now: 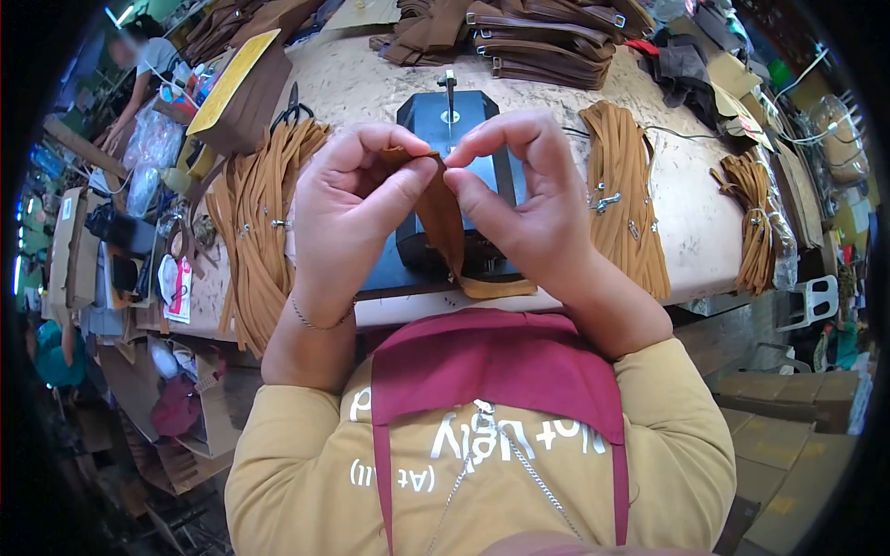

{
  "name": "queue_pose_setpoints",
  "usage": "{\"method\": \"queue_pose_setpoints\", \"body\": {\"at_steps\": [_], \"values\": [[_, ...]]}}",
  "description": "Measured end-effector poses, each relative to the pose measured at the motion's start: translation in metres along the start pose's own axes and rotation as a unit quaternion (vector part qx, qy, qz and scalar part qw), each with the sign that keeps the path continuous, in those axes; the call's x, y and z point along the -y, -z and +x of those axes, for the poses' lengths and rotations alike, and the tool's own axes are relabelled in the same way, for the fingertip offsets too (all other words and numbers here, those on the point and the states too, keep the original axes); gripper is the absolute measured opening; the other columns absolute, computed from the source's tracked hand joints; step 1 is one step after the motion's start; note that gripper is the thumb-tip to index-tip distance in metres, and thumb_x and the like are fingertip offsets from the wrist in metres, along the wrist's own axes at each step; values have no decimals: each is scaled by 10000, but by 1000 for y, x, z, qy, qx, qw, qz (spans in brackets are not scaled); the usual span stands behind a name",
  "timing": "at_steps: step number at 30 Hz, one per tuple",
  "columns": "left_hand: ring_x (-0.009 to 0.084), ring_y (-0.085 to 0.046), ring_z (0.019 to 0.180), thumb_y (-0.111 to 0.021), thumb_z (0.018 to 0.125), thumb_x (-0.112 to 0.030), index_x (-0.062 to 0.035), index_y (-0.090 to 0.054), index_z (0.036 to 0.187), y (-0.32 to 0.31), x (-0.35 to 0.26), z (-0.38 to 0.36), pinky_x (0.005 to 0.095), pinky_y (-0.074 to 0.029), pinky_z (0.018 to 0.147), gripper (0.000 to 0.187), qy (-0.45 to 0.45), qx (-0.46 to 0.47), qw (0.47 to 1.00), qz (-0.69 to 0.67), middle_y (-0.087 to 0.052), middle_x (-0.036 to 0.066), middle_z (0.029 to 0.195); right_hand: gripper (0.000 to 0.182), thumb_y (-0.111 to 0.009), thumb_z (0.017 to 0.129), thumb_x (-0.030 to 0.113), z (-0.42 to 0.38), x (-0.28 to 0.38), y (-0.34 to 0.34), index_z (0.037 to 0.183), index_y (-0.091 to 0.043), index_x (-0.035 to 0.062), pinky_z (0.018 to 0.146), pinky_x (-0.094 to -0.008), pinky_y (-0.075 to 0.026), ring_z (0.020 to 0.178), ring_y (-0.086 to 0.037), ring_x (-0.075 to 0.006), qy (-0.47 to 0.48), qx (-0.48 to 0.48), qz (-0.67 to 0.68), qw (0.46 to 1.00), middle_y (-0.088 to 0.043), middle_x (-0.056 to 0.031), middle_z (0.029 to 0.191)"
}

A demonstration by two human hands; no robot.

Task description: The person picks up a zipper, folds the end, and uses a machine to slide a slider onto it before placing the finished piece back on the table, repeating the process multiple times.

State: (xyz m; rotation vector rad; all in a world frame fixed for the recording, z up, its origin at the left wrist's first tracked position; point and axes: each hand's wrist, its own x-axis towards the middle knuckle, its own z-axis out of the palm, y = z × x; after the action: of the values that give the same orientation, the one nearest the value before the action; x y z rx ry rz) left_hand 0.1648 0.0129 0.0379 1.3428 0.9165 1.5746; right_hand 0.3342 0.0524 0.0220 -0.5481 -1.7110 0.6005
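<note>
In front of my chest, my left hand (348,190) pinches the upper end of a tan leather strap (441,222) between thumb and index finger. The strap hangs down from there and bends to the right near the table edge. My right hand (533,181) is closed in a pinch at the same end, its fingertips nearly meeting the left ones. Whatever lies between the right fingertips is too small to make out. Behind both hands sits a dark blue machine (428,113) with an upright metal arm (451,93), partly hidden by them.
Bundles of tan straps with metal clips lie left (255,218) and right (623,185) of the machine; a tied bundle (749,222) lies farther right. Scissors (293,109) and brown belts (547,42) are behind. A person (153,60) is at far left. Cardboard boxes (788,445) stand lower right.
</note>
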Motion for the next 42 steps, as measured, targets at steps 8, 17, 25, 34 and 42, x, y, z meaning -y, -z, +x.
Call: {"method": "queue_pose_setpoints", "body": {"at_steps": [8,17,25,34,42], "values": [[15,-555,745,-661,875,1,-13,-652,984,6,8,10,152,-426,650,110,22,-12,996,88,-627,-29,857,201,-673,818,46,-7,-12,-5,962,-537,81,711,-302,-418,721,-560,-147,-29,3,42,999,-555,-22,828],[55,-599,855,-658,883,-5,-19,-648,1011,17,41,39,193,-476,768,129,46,19,992,116,-644,-2,923,146,-671,883,110,-40,-30,13,949,-554,53,547,-208,-367,622,-461,-42,-126,181,246,944,-537,22,768],[74,-623,854,-651,883,10,-8,-647,1003,9,40,41,209,-502,785,121,62,40,993,89,-659,19,921,151,-671,892,145,-32,-30,16,839,-574,41,543,-228,-397,617,-512,-67,-67,208,195,956,-556,-4,725],[75,-626,838,-657,882,2,-4,-646,999,8,35,45,206,-503,766,118,49,43,994,83,-662,21,915,139,-686,869,130,-26,-28,18,812,-588,49,558,-272,-405,629,-521,-121,-79,219,187,954,-553,-30,693],[42,-597,822,-637,875,26,-11,-629,993,7,6,19,169,-458,715,124,27,46,992,115,-635,-5,905,98,-715,780,105,8,-4,11,832,-646,58,685,-338,-420,716,-529,-218,18,34,-94,995,-600,-43,765]]}}
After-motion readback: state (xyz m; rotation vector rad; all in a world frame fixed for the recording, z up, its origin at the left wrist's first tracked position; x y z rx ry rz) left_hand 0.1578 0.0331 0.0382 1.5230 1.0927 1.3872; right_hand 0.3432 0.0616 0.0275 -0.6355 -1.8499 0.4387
